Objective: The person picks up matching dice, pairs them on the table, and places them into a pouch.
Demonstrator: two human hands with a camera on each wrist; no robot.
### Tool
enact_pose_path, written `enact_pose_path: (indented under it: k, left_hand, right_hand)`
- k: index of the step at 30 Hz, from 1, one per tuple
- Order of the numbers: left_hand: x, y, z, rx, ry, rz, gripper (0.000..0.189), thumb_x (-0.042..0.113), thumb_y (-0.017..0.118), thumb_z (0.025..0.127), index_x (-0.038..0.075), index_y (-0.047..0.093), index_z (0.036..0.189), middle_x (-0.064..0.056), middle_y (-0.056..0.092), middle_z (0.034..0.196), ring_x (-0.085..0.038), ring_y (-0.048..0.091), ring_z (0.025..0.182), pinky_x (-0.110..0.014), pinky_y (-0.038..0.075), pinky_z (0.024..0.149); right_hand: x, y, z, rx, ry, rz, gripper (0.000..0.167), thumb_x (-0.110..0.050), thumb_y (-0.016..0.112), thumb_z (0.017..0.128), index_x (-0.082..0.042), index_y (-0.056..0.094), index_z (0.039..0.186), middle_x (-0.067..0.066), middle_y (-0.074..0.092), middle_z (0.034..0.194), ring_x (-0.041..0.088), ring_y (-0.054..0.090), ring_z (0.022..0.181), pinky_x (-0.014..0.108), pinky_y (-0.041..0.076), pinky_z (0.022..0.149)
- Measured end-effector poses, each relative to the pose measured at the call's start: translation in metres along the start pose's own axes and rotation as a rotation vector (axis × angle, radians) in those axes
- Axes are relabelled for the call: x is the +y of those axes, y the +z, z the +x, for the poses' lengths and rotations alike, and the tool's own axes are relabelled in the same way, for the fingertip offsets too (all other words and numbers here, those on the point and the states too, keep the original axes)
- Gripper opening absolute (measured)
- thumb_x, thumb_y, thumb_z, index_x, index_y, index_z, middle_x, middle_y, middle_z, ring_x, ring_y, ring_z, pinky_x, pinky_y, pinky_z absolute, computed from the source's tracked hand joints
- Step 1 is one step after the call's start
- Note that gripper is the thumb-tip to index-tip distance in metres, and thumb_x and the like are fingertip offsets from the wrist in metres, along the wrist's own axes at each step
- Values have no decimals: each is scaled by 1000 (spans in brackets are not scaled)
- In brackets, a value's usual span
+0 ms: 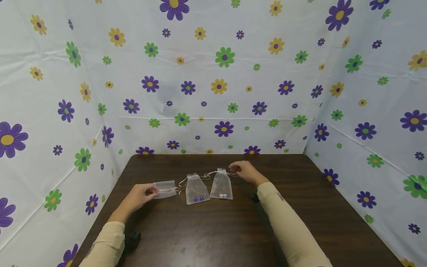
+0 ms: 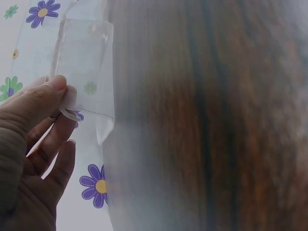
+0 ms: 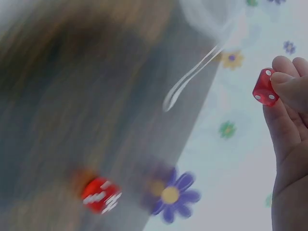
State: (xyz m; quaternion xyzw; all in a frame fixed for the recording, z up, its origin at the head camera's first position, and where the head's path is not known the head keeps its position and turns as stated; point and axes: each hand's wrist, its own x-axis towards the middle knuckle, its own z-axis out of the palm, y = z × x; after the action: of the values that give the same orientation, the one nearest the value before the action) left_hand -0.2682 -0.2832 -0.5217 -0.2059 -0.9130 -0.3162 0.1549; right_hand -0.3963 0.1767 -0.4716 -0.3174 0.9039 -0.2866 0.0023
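Observation:
My left hand point(image 1: 142, 193) pinches a sheer white drawstring pouch point(image 1: 165, 189) by its edge, between thumb and fingertips. That pouch looks flat, and its cord point(image 2: 72, 114) dangles beside the fingers in the left wrist view. Over the far right part of the table, my right hand point(image 1: 246, 171) holds a red die point(image 3: 264, 89) with white dots between thumb and fingers. A second red die point(image 3: 100, 195), blurred, lies on the tabletop in the right wrist view. Close to the right hand is a sheer pouch point(image 1: 221, 182) with white dice point(image 1: 222, 195) at its bottom.
Between the hands lies another sheer drawstring pouch point(image 1: 196, 187), with blue dice point(image 1: 198, 199) inside. White cords spread from the pouch necks across the dark wooden table point(image 1: 200, 233). A flower-print cloth point(image 1: 200, 74) stands behind the table and along both sides.

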Motion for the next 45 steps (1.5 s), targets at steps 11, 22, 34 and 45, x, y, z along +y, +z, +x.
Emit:
enact_pose_path:
  k: [11,22,34,45]
  left_hand:
    - [1,2,2,11,-3,14,17,-2,81,83,14,73,86,8,69,79,-4,58,70,-29,54,66]
    - [9,5,11,-27,-8,9,13,1,79,86,13,73,87,8,68,79,-5,58,71,-29,53,67]
    - [12,16,15,-70,-12,-23,11,3,79,87,14,75,88,7,71,83,-6,62,73,-27,56,69]
    - [19,12,18,-89,-18,-50,5,5,78,88,8,76,92,3,73,88,-11,66,77,-32,58,74]
  right_hand:
    - [-65,22,45,-57,-146,-50,30,12,61,94,-1,70,119,10,73,108,24,69,102,32,55,87]
    - [-123,49,73,-172,-273,-43,30,11,59,95,1,69,122,12,72,111,16,67,100,23,53,85]
    - [-175,89,82,-272,-316,-33,30,8,62,96,-3,70,123,9,73,112,14,68,99,14,50,82]
    - [-199,105,92,-265,-353,-76,29,3,64,97,-7,71,123,2,73,113,7,67,100,11,49,82]
